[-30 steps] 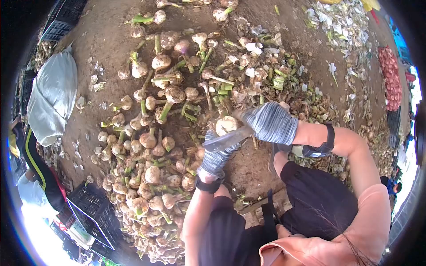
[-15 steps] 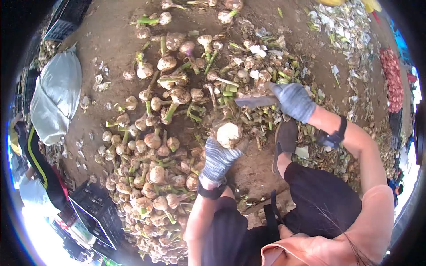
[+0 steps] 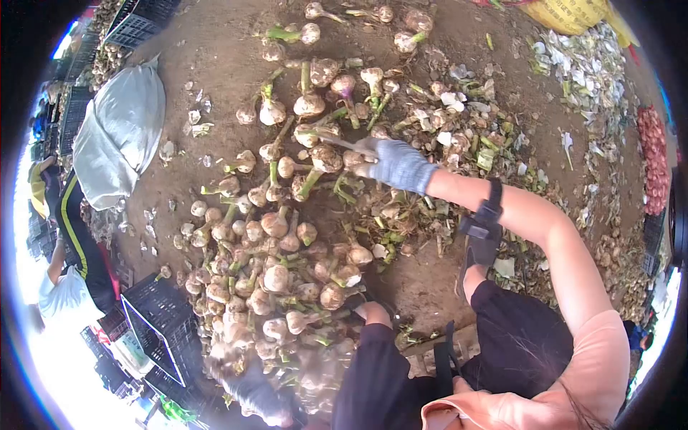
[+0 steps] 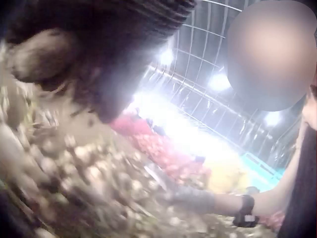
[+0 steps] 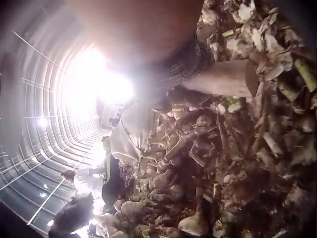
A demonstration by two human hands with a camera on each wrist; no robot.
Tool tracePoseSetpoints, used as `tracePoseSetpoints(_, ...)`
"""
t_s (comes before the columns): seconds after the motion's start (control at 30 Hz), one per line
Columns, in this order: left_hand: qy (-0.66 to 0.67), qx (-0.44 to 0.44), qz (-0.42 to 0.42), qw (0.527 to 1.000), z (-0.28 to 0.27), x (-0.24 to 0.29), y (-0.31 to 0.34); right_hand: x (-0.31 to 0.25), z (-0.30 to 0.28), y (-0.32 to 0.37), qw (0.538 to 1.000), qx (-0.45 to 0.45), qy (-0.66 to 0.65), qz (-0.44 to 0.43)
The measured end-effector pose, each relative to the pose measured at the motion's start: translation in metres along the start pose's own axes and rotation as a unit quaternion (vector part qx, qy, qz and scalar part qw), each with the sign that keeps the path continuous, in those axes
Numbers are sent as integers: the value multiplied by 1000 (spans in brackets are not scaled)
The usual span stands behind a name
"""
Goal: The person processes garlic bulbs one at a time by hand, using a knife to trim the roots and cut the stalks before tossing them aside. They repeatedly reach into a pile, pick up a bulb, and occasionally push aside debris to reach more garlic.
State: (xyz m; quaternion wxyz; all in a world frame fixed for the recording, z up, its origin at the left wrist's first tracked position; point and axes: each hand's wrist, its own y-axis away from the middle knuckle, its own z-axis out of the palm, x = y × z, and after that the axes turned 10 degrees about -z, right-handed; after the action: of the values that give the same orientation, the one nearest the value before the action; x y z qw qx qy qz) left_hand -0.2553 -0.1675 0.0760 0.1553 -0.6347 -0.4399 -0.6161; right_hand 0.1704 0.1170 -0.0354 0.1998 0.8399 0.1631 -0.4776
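Observation:
In the head view my gloved right hand point(image 3: 401, 166) grips a knife point(image 3: 340, 142), its blade pointing left over bulbs with green stems. The wooden handle point(image 5: 225, 79) sticks out of that hand in the right wrist view. My gloved left hand point(image 3: 256, 393), blurred, is low at the left above the near part of the garlic pile point(image 3: 276, 278). The left wrist view shows this hand point(image 4: 114, 44) dark at the top, with a blurred roundish brown bulb point(image 4: 44, 57) against its fingers; the exact hold is hard to make out.
Cut stems and peelings point(image 3: 459, 143) litter the ground right of the bulbs. Black crates point(image 3: 161, 330) stand at the lower left, near another person point(image 3: 75, 287). A pale sack point(image 3: 118, 136) lies upper left, red net sacks point(image 3: 653, 161) far right.
My left hand has swung down and left from the middle to above the near pile. My right hand has moved left with the knife. The view has shifted slightly.

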Motion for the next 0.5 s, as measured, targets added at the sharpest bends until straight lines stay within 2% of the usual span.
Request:
tracePoseSetpoints(0.03, -159, 52, 92, 982, 7, 22, 21, -5, 7, -17, 999, -33, 16, 17)
tracePoseSetpoints(0.07, -311, 133, 172, 925, 14, 45, 42, -11, 15, -30, 996, -57, 54, 36)
tracePoseSetpoints(0.13, -431, 164, 255, 850, 74, 66, 58, -24, 26, -52, 988, -73, 126, 44)
tracePoseSetpoints(0.17, -419, 123, 259, 861, 103, 70, 61, -23, 35, -60, 985, -67, 157, 35)
tracePoseSetpoints(0.23, -378, -38, 199, 903, 180, 67, 68, -15, 48, -69, 987, -59, 141, 57)
tracePoseSetpoints(0.27, -379, -106, 162, 905, 218, 59, 67, -12, 51, -70, 988, -56, 125, 72)
tracePoseSetpoints(0.3, -417, -154, 157, 882, 254, 43, 60, -6, 53, -70, 989, -53, 109, 88)
tracePoseSetpoints(0.33, -482, -178, 227, 827, 284, 8, 34, 7, 47, -68, 992, -81, 27, 94)
tracePoseSetpoints(0.37, -543, -203, 292, 761, 312, -20, 14, 10, 43, -64, 997, -49, 15, 63)
tracePoseSetpoints(0.43, -575, -239, 144, 769, 362, -41, -9, 52, 61, -63, 998, 32, -44, -31)
tracePoseSetpoints(0.5, -573, -280, 50, 769, 392, -56, -30, 28, 40, -53, 993, 3, -106, 50)
